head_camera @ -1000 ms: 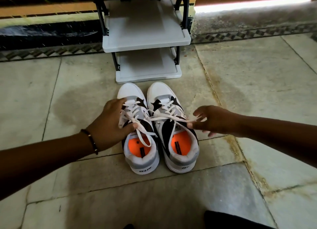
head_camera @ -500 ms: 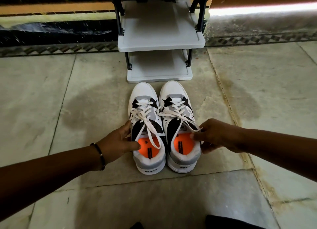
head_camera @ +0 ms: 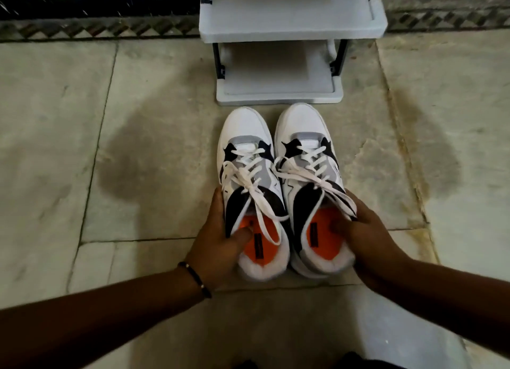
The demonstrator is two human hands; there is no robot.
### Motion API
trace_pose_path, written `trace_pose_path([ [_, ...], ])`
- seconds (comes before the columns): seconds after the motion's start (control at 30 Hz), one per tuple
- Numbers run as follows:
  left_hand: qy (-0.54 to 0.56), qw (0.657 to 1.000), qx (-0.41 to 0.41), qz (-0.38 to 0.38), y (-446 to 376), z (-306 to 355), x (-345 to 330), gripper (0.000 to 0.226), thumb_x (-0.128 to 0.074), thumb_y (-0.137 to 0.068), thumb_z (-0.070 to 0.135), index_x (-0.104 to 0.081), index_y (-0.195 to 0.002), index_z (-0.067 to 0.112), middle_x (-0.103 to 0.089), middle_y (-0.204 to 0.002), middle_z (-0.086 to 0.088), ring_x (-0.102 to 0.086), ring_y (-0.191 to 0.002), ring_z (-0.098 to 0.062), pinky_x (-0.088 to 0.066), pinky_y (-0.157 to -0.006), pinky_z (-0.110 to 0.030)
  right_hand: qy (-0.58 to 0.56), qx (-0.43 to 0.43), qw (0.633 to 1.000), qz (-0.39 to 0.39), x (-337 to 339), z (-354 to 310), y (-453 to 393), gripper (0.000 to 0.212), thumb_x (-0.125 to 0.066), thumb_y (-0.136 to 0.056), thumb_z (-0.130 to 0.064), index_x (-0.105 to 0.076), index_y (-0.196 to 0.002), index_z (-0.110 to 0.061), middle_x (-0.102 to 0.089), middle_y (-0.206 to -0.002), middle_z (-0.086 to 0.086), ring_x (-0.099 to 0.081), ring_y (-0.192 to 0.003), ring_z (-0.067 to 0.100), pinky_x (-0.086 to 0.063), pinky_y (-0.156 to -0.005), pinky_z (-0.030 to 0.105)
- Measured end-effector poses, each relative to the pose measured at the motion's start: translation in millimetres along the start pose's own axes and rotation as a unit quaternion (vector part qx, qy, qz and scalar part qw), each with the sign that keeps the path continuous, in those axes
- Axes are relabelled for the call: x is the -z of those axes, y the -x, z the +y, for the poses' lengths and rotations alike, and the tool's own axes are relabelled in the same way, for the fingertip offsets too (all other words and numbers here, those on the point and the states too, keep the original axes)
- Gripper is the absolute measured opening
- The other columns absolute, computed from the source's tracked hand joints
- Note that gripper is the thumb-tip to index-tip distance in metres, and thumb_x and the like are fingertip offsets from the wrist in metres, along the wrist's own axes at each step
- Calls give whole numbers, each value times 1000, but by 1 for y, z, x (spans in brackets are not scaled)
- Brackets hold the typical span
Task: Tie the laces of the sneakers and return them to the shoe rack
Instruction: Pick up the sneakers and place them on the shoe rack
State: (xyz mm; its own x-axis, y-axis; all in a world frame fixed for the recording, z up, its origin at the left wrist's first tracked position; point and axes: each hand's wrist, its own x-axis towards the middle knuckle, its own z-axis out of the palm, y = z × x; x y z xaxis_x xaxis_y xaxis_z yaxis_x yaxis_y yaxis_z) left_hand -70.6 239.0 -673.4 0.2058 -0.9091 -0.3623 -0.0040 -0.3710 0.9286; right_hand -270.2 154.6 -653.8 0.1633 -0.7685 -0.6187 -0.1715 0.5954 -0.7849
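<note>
Two white, grey and black sneakers with orange insoles stand side by side on the floor, toes pointing at the rack. My left hand [head_camera: 218, 247] grips the collar of the left sneaker [head_camera: 245, 136], thumb inside the opening. My right hand [head_camera: 361, 230] grips the collar of the right sneaker [head_camera: 300, 123], thumb inside on the insole. Both white laces [head_camera: 248, 181] are knotted in bows, with loops hanging over the tongues. The grey shoe rack [head_camera: 278, 94] stands just beyond the toes, its two lower shelves bare.
The floor is pale stone tile [head_camera: 55, 147] with dark damp stains left and right of the shoes. A patterned border strip [head_camera: 96, 29] runs along the wall base behind the rack. A dark shape, perhaps my knee, shows at the bottom edge.
My right hand let go of the lace end. Both hands slid back to the heel openings and closed on the collars. The view moved closer to the shoes.
</note>
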Motion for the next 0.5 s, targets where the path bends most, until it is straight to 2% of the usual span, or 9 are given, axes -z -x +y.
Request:
trace_pose_path([
  [0.07,33,999,20,22,1,-2,-7,77,-53,-77,13,-16,-142,30,-45,-133,24,-45,-122,6,-41,-95,-12,-37,-17,999,4,-3,2,1,58,-41,-85,15,-59,-119,-29,-66,-117,3,-62,-108,21,-50,-91,44],
  [0.1,59,997,34,28,1,-3,-10,78,-53,-77,15,-13,-143,28,-44,-136,20,-45,-124,3,-41,-98,-15,-41,-18,999,5,-3,3,0,57,-43,-86,13,-57,-123,-28,-66,-119,3,-61,-110,21,-50,-92,45],
  [0.2,98,992,75,8,1,-2,-8,90,-61,-71,31,-5,-141,35,-31,-150,2,-35,-135,-14,-33,-111,-41,-30,-3,999,16,-5,3,3,48,-52,-89,1,-54,-128,-27,-65,-122,0,-61,-113,18,-49,-94,44],
  [0.27,95,990,101,-21,1,5,-3,89,-60,-69,33,-3,-136,43,-23,-152,1,-30,-138,-16,-27,-114,-48,-39,-15,999,21,-5,-4,6,48,-55,-87,-1,-54,-128,-25,-67,-120,1,-62,-111,18,-50,-94,42],
  [0.33,71,991,109,-29,2,13,0,83,-59,-73,30,-6,-136,41,-28,-149,5,-31,-137,-13,-27,-115,-46,-66,-37,997,8,-6,-11,10,49,-56,-86,0,-53,-129,-24,-66,-122,5,-61,-114,22,-49,-94,44],
  [0.4,49,993,109,-4,2,25,4,72,-54,-79,22,-16,-140,30,-36,-143,7,-35,-134,-9,-29,-114,-43,-82,-60,995,8,-8,-18,16,49,-56,-86,-1,-53,-129,-23,-64,-124,8,-58,-117,27,-48,-95,46],
  [0.5,47,993,100,32,9,50,8,65,-50,-80,16,-26,-140,24,-39,-145,1,-37,-133,-11,-29,-114,-45,-97,-75,992,21,-12,-33,37,44,-51,-88,2,-55,-127,-19,-62,-125,12,-57,-118,30,-45,-99,52],
])
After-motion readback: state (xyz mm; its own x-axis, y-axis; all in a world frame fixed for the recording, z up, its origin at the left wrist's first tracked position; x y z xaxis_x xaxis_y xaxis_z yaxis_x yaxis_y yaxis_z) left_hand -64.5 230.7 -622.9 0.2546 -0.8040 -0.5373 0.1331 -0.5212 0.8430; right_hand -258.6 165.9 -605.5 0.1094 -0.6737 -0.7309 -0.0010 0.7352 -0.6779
